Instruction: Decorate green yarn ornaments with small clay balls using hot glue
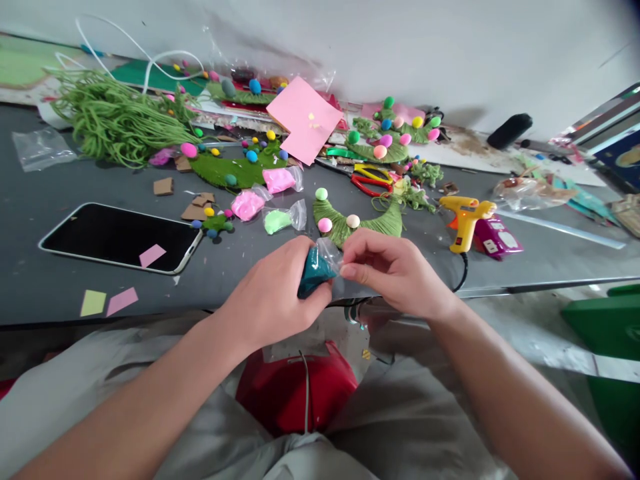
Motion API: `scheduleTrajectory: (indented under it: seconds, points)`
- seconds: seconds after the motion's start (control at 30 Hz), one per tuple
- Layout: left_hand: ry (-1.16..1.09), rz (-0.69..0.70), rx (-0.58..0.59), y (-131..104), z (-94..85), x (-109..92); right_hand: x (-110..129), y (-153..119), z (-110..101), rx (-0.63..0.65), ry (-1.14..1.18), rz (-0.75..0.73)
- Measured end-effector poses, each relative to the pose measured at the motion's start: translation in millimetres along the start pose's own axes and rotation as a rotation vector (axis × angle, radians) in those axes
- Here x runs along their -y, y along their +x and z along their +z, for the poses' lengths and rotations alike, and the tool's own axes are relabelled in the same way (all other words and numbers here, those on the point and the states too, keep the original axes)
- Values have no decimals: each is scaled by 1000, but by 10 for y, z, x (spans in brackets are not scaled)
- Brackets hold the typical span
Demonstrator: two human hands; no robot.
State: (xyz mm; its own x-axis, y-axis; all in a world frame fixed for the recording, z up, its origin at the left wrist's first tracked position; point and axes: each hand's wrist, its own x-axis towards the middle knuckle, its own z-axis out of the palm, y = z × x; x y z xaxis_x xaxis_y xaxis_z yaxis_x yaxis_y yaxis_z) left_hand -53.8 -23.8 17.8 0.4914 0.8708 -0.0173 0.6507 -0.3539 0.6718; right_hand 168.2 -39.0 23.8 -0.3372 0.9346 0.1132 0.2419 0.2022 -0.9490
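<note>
A small clear plastic bag (318,268) with dark teal stuff inside is in my left hand (280,283), whose fingers wrap round it. The thumb and fingers of my right hand (387,270) pinch the bag's clear top edge. Just beyond my hands lies a crescent (340,223) wound in green yarn, with pale green, pink and cream balls on it. To its left are two small bags of pink stuff (249,203) and a bag of light green stuff (278,220).
A phone (115,235) lies at the left, near paper scraps (122,301). Green yarn (120,117) is heaped behind it. Pliers with red and yellow handles (373,179) lie at the centre. A yellow glue gun (465,220) stands at the right, its cord dropping over the table's front edge.
</note>
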Motion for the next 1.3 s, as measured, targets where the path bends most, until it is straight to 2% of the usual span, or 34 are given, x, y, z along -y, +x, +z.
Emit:
scheduleTrajectory:
  seconds: [0.17, 0.23, 0.33, 0.4, 0.6, 0.73, 0.97, 1.13, 1.3]
  points:
    - [93, 38, -8, -1, 21, -2, 46, -4, -36, 58, -95, 16]
    - [80, 32, -5, -8, 16, -18, 43, -2, -48, 78, -119, -64]
    - [-22, 1, 71, -14, -14, -60, 22, 1, -52, 84, -105, -244]
    - [-73, -10, 96, -10, -40, -88, 11, -6, -41, 65, -63, -284]
    - [-56, -32, 100, 15, -75, -118, 16, -56, 19, -13, 41, -96]
    - [-59, -38, 125, 11, -73, -113, 21, -71, 21, -26, 38, -121]
    - [1, -11, 131, 4, -81, -88, 87, -94, -35, -1, -113, -151]
    - [84, -4, 90, -1, -55, -67, 96, -73, -52, 25, -134, -83]
    - [67, 43, 74, -13, -19, -89, 51, -57, -38, -2, -98, -35]
